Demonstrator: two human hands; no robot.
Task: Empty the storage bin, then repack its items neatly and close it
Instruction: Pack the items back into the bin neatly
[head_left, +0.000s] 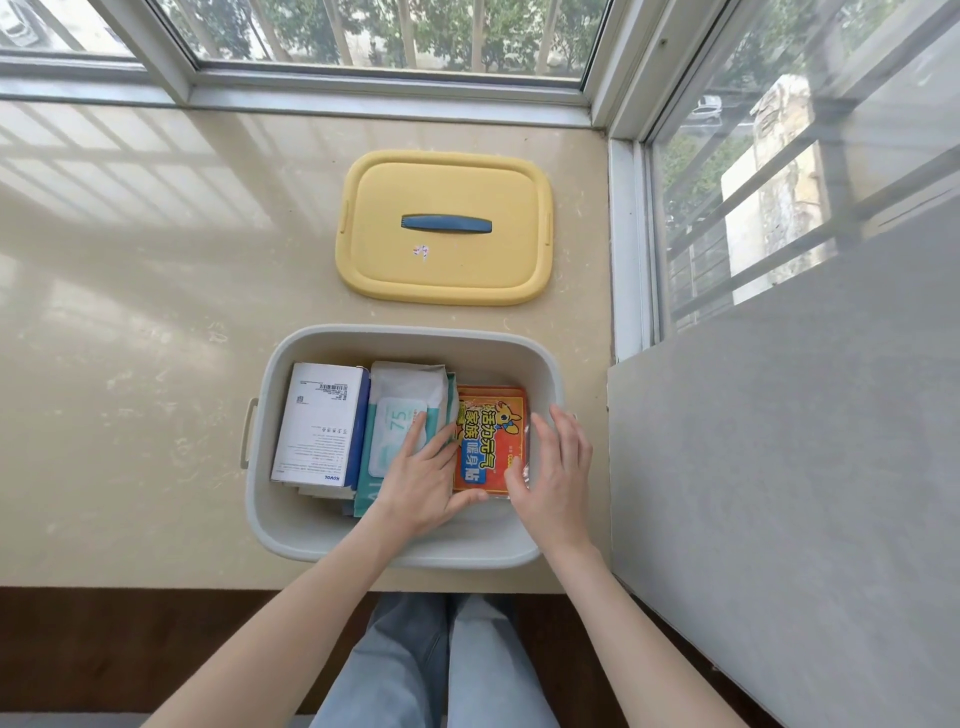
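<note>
A grey storage bin (410, 340) stands on the beige windowsill near its front edge. Inside, from left to right, lie a white and blue box (319, 423), a teal wet-wipes pack (402, 395) and an orange packet with printed characters (491, 436). My left hand (423, 478) rests on the wipes pack, its thumb touching the orange packet's near left corner. My right hand (553, 470) lies with spread fingers along the packet's right edge. Both hands press flat; neither closes around anything. The yellow lid (444, 260) with a blue handle lies flat on the sill behind the bin.
Window frames (384, 88) run along the back and right of the sill. A grey stone wall ledge (779, 467) rises just right of the bin. The sill's front edge lies right below the bin, with my legs in jeans (431, 665) beneath.
</note>
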